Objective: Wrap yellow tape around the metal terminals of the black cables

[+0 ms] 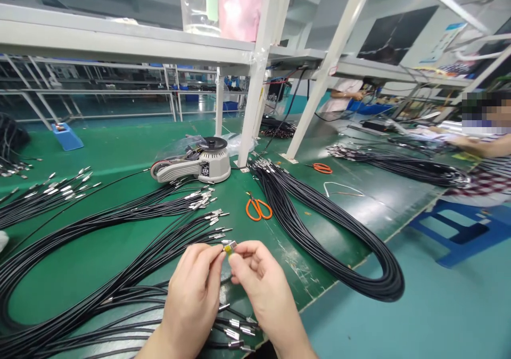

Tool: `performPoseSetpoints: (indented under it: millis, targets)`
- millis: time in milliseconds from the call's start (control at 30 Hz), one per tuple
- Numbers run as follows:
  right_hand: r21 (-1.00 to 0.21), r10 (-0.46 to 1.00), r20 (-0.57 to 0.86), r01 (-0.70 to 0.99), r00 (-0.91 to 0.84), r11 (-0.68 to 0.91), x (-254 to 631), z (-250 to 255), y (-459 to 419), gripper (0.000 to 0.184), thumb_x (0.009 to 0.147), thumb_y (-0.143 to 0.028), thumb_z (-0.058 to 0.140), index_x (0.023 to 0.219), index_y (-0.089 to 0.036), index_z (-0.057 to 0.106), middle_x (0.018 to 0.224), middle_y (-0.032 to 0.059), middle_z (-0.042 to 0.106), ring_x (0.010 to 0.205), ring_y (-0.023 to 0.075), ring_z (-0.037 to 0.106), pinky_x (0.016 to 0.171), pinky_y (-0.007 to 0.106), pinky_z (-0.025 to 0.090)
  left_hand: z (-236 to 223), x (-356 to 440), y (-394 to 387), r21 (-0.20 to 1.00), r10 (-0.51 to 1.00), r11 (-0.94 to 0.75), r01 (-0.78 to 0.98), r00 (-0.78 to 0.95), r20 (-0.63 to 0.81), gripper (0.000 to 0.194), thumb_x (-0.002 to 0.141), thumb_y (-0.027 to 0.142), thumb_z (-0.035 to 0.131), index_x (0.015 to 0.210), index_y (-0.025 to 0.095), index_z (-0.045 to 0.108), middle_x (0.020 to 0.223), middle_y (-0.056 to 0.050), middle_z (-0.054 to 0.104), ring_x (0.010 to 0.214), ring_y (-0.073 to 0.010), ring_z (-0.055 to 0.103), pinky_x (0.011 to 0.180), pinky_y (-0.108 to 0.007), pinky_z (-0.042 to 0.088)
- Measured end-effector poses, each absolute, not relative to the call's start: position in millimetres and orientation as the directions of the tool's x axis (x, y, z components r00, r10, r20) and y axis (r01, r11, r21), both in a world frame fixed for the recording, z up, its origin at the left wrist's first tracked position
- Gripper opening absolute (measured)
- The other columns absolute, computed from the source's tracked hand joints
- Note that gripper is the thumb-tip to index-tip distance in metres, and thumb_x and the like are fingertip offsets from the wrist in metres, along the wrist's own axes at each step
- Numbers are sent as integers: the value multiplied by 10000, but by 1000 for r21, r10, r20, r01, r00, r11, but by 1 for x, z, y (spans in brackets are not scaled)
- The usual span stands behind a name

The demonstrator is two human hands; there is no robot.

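Observation:
My left hand (195, 295) and my right hand (259, 279) meet low in the middle over the green table (112, 252). Both pinch the metal end of a black cable (229, 247), which has a small yellowish piece on it. Under and beside my hands lie several black cables with silver connector tips (207, 210), looped across the table to the left. More connector ends (235, 330) lie just below my hands at the table's front edge.
A grey tape dispenser (199, 165) stands behind the cables. Orange scissors (258, 209) lie to the right of the connector tips, a second pair (321, 167) further back. A thick cable bundle (327, 226) droops over the table edge. Another person sits at the far right near a blue stool (467, 231).

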State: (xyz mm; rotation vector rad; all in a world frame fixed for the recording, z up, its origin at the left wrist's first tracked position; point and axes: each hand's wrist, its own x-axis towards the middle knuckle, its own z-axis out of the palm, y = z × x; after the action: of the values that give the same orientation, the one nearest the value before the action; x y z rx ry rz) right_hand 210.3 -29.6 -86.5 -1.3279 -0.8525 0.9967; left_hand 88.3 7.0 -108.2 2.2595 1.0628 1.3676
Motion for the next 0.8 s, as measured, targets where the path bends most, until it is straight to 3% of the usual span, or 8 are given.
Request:
performPoseSetpoints:
  millis: [133, 367, 600, 800]
  targets:
    - [-1000, 933, 6, -17, 360, 13, 205, -91, -27, 241, 738, -393, 665, 716, -159, 611, 664, 10, 621, 593, 144, 571, 567, 251, 480, -107, 88, 7, 583, 715, -687, 433, 263, 647, 130, 877, 154, 503, 958, 193, 597, 857, -36, 622, 797, -156, 592, 720, -280, 498]
    - [-995, 926, 91, 79, 367, 66, 208, -94, -33, 149, 787, -301, 618, 730, -165, 637, 735, 31, 654, 680, 167, 607, 639, 263, 492, -100, 86, 7, 699, 795, -607, 378, 307, 524, 134, 893, 151, 473, 887, 211, 592, 822, -6, 608, 767, -128, 583, 706, -248, 469]
    - [-982, 934, 133, 170, 332, 79, 210, -93, -31, 142, 819, -278, 588, 738, -172, 637, 776, 50, 661, 733, 186, 616, 657, 276, 502, -91, 85, 8, 864, 917, -367, 344, 290, 274, 186, 877, 296, 495, 774, 205, 622, 704, 7, 575, 652, -135, 563, 587, -233, 442]
    - [-977, 939, 150, 194, 310, 92, 212, -93, -29, 137, 830, -271, 582, 744, -177, 632, 762, 40, 654, 730, 180, 617, 673, 272, 499, -86, 86, 10, 979, 952, -35, 202, 305, -29, 247, 801, 402, 556, 715, 176, 609, 561, 47, 475, 427, -86, 424, 430, -211, 357]
